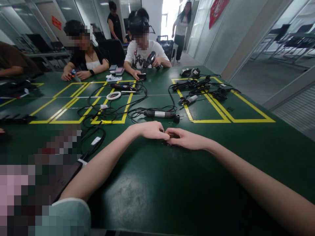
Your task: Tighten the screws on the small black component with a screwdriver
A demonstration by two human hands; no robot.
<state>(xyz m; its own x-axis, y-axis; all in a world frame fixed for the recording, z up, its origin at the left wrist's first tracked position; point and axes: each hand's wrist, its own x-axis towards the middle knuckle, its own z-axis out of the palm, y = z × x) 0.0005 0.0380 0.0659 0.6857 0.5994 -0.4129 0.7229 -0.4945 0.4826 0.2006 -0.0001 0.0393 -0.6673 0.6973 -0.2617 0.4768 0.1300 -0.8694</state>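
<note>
My left hand (152,129) and my right hand (185,139) rest on the dark green table (157,183), their fingertips meeting at the middle. Both have fingers curled together around a small dark thing (169,135) that I cannot make out. Just beyond them lies a black and silver hair tool (159,114) with its cable looping off to the left.
Yellow tape boxes mark the table. A white ring (113,95) and black cables (103,114) lie at the left middle, more black tools and cords (201,87) at the right. Two people sit across; one holds a black tool (149,60). Others stand behind.
</note>
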